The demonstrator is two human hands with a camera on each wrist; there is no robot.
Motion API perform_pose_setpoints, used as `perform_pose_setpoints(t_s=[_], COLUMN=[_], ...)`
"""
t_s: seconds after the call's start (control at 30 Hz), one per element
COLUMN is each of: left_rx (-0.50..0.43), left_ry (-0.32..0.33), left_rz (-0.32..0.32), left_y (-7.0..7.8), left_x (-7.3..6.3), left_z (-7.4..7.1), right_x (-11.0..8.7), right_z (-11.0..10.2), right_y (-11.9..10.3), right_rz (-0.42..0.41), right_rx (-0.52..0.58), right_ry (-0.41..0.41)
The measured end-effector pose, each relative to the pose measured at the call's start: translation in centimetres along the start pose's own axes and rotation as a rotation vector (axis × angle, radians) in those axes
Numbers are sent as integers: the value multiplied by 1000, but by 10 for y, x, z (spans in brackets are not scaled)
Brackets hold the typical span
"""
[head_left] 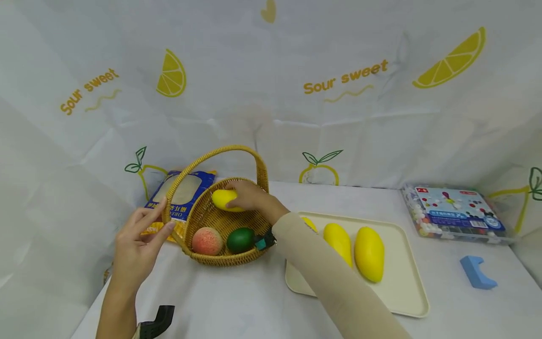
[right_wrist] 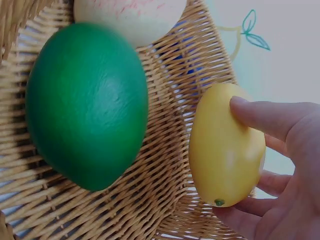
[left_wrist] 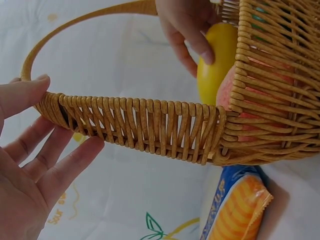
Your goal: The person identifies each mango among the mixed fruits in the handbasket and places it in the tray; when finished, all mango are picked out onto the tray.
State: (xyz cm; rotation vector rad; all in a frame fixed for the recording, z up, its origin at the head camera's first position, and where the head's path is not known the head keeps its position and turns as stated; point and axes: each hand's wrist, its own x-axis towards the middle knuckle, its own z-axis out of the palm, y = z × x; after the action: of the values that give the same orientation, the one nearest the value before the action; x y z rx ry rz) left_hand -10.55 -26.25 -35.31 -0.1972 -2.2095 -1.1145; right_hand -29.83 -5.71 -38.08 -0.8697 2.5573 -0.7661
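A wicker basket (head_left: pixel 250 256) with a tall arched handle (left_wrist: pixel 145 125) stands on the table. My left hand (head_left: pixel 137 235) grips the handle's left side, thumb on one face and fingertips on the other. Inside the basket's back part, my right hand (head_left: pixel 250 194) holds a yellow mango (right_wrist: pixel 225 145) between thumb and fingers. Toward the front of the basket lie a pink peach (head_left: pixel 207 241) and a dark green mango-like fruit (head_left: pixel 241 240). The right wrist view shows the green fruit beside the held mango, with wicker between them.
A cream tray (head_left: pixel 406 282) at the right bears several yellow mangoes (head_left: pixel 369 254), partly behind my right sleeve. A blue and orange food bag (head_left: pixel 169 188) lies behind the basket. Farther right are a clear plastic case (head_left: pixel 457 212) and a blue notched block (head_left: pixel 477 272). A white printed curtain hangs behind.
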Motion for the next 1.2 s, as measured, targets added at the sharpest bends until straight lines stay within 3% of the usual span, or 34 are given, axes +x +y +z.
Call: perform_pose_setpoints(t_s=[0.13,0.37,0.7,0.97,1.2], left_rx=[-31,-2,11,-6,-33], left_ry=[9,9,13,20,33], left_rz=[-29,-62,-42,-20,17], left_y=[0,1,0,-3,-6], left_x=[0,-1,-1,-1,-2], left_z=[2,0,2,4,3], right_x=[-9,-32,-83,-137,-182], right_z=[-6,-14,-43,-72,-98], right_y=[-4,-17,-28,-8,27], right_rz=[-30,-115,-148,-140,-143], right_rx=[20,2,-120,-99,-23], right_ry=[12,31,24,106,272])
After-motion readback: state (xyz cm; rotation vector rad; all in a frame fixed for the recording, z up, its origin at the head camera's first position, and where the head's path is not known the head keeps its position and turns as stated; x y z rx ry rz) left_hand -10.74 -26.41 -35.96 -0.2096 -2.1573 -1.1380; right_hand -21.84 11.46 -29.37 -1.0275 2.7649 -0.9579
